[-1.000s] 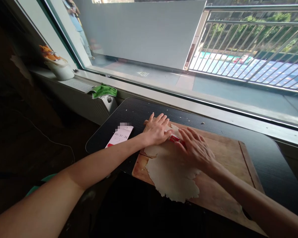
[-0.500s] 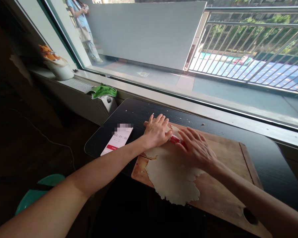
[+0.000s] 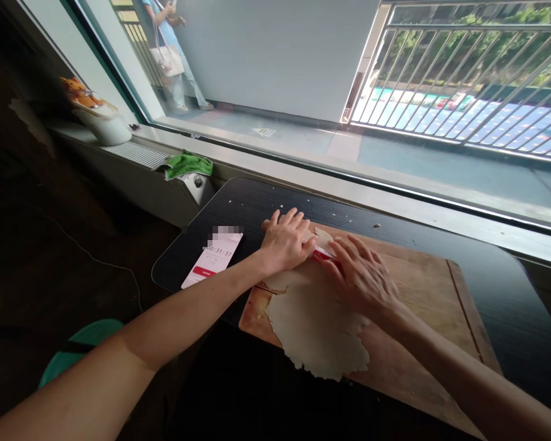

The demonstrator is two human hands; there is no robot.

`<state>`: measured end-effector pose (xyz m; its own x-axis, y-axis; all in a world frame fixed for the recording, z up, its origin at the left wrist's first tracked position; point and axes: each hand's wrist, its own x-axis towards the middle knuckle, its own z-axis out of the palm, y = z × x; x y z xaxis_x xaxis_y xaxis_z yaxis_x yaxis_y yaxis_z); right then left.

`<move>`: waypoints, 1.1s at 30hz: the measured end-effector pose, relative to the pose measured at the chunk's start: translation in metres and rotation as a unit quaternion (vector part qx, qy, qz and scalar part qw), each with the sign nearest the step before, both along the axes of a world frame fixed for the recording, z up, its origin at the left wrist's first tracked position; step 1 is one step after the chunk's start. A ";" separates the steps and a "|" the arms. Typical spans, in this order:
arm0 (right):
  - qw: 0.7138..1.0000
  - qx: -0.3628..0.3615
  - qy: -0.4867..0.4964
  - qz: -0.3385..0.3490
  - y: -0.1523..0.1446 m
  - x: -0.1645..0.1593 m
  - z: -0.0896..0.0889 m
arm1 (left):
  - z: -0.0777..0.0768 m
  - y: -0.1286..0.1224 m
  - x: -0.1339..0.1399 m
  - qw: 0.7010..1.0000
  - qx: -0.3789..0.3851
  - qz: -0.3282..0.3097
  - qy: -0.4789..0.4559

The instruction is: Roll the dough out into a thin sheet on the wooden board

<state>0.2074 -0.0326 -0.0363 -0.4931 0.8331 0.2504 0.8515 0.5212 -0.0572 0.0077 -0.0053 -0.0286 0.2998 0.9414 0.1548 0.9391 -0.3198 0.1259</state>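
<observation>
A thin, ragged-edged sheet of dough (image 3: pixel 316 324) lies on a wooden board (image 3: pixel 422 294), its near edge hanging at the board's front. Across its far part lies a rolling pin with a red and white middle (image 3: pixel 322 252), mostly hidden under my hands. My left hand (image 3: pixel 287 242) rests flat on the pin's left part, fingers stretched forward. On its right part, my right hand (image 3: pixel 365 269) lies palm down with fingers extended. Neither hand is wrapped round the pin.
Left of the board, a phone (image 3: pixel 215 254) showing a running timer lies on the black table (image 3: pixel 252 202). Dough crumbs dot the table's far side. Beyond are a radiator with a green cloth (image 3: pixel 188 164), a white pot (image 3: pixel 103 122) and a window. A person (image 3: pixel 172 55) is outside.
Both hands remain on the pin, with hardly any shift. The camera view has tilted slightly. The phone timer has advanced by one second, and the person outside has moved right.
</observation>
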 end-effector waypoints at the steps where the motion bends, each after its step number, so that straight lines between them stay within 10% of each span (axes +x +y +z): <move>1: 1.000 -0.009 -0.003 -0.016 0.010 0.001 0.001 | 0.002 0.011 0.004 1.000 -0.018 0.005 0.004; 6: 0.992 -0.059 -0.003 -0.111 0.061 0.010 0.009 | 0.014 0.065 0.025 0.989 -0.144 0.033 0.027; 14: 1.000 -0.025 -0.009 -0.015 0.002 -0.002 0.002 | 0.005 0.001 0.004 0.999 -0.031 0.031 0.008; 22: 0.979 -0.070 0.005 -0.189 0.070 0.009 0.011 | 0.017 0.076 0.031 0.985 -0.161 0.057 0.018; 29: 0.999 -0.011 -0.030 -0.028 -0.003 -0.002 -0.003 | 0.013 0.005 -0.002 0.994 -0.103 -0.021 0.038; 33: 0.998 0.026 -0.006 -0.064 0.038 0.005 0.000 | 0.016 0.040 0.012 0.991 -0.126 0.015 0.031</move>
